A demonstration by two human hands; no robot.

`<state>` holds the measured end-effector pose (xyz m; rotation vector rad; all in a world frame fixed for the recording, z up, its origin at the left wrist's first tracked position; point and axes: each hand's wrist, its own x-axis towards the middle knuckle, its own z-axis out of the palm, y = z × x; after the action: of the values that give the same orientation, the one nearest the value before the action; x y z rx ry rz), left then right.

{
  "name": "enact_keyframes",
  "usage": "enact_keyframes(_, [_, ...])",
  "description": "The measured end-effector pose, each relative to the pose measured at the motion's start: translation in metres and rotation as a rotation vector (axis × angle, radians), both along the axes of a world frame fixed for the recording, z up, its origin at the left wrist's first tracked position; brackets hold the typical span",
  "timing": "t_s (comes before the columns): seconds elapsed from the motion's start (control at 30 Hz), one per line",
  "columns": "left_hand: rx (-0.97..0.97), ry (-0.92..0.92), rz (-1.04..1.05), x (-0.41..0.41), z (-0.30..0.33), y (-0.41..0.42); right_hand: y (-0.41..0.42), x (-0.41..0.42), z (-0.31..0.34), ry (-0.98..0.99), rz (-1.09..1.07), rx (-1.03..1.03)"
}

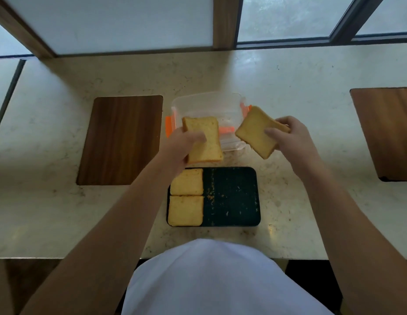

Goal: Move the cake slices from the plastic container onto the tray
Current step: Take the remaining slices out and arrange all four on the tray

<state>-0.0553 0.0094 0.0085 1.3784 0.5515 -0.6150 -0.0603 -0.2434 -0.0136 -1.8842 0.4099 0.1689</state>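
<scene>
A clear plastic container [207,105] with orange clips stands on the counter beyond a dark tray [234,196]. Two yellow cake slices [186,181] [185,210] lie flat side by side along the tray's left edge. My left hand [182,146] grips a third cake slice [204,138] in the air between container and tray. My right hand [289,136] holds another cake slice [257,131], tilted, just right of the container. The container's inside looks empty apart from crumbs.
Crumbs lie scattered over the tray's bare right part. A dark wooden board [123,139] is set into the pale stone counter [300,98] at left, another board [386,133] at far right. Windows run along the back; the counter's front edge is near my body.
</scene>
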Motion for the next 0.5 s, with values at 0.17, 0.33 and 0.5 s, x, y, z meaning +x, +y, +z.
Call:
enact_keyframes(0.17, [0.146,0.133,-0.078,-0.074,-0.047,0.013,-0.006,-0.058,-0.029,0.186,0.052,-0.033])
enact_keyframes(0.33, [0.335,0.207,-0.172,-0.111,-0.081,0.021,0.014,-0.076,-0.067,0.350,0.296,-0.171])
enact_keyframes(0.5, [0.375,0.165,-0.181,-0.121,-0.080,0.022,0.028,-0.062,-0.092,0.466,0.298,-0.138])
